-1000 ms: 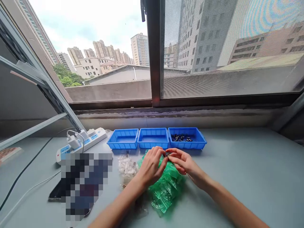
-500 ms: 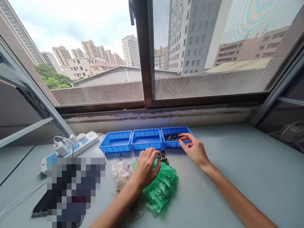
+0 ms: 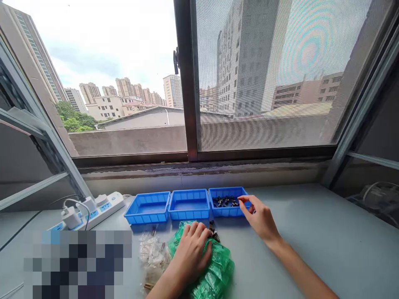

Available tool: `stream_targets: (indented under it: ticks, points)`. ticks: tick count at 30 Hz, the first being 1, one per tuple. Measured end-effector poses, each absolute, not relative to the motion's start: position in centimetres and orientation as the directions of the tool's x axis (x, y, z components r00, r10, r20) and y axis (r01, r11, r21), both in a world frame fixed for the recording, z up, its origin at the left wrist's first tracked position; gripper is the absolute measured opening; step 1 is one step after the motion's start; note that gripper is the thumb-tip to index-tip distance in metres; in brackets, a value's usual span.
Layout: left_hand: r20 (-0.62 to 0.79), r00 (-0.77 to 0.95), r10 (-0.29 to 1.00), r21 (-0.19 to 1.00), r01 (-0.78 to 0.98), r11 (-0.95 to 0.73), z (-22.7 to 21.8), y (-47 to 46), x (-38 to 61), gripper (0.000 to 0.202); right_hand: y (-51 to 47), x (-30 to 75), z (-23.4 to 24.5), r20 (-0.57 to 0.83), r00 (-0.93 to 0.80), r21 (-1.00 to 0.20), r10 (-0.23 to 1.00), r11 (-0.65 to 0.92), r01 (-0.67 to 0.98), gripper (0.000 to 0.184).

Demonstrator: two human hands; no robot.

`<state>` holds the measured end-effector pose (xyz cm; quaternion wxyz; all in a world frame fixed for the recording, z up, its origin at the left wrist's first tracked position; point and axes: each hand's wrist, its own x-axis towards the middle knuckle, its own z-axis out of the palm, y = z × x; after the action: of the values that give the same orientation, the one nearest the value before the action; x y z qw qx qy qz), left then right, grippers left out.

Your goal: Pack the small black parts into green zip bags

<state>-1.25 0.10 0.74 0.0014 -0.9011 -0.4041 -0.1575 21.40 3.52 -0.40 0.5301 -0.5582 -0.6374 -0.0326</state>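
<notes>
My left hand lies over a heap of green plastic zip bags, fingers stretched out on top of them. Just past its fingertips sits a small pile of dark and metallic parts, partly hidden. My right hand is at the right end of the right blue bin, thumb and forefinger pinched together by its rim. Whatever is between those fingertips, if anything, is too small to make out. Inside that bin are several small black parts with metal bits.
Two more blue bins, the left one and the middle one, stand in line. Clear bags with small parts lie left of the green ones. A power strip with plugs is farther left, a window behind.
The view has tilted up, so the bins appear lower. My left hand has gone from raised, curled fingers to lying on the green bags. My right hand stays by the right bin, slightly toward its right end.
</notes>
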Motion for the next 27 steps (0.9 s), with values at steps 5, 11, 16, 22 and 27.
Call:
stream_targets:
  ticks: [5,11,16,22,27]
  points:
    - [0.237,0.616,0.751,0.150,0.741,-0.655,0.5,-0.3,-0.8,0.016,3.6,21.9,-0.7,0.711,0.174,-0.526,0.681,0.352,0.774,0.041]
    - [0.264,0.610,0.747,0.178,0.730,-0.660,0.4,-0.3,-0.7,0.016,3.7,21.8,-0.9,0.721,0.181,-0.502,0.669,0.323,0.803,0.045]
    - [0.248,0.615,0.749,0.180,0.730,-0.659,0.7,-0.2,-0.7,0.018,3.5,21.8,-0.4,0.724,0.203,-0.506,0.659,0.308,0.806,0.041]
    - [0.260,0.627,0.734,0.178,0.716,-0.675,0.7,-0.2,-0.6,0.019,3.4,22.0,0.0,0.697,0.221,-0.550,0.682,0.311,0.775,0.032]
    - [0.268,0.635,0.725,0.163,0.712,-0.683,0.6,-0.2,-0.6,0.019,2.6,21.1,0.1,0.635,0.096,-0.540,0.766,0.351,0.765,0.022]
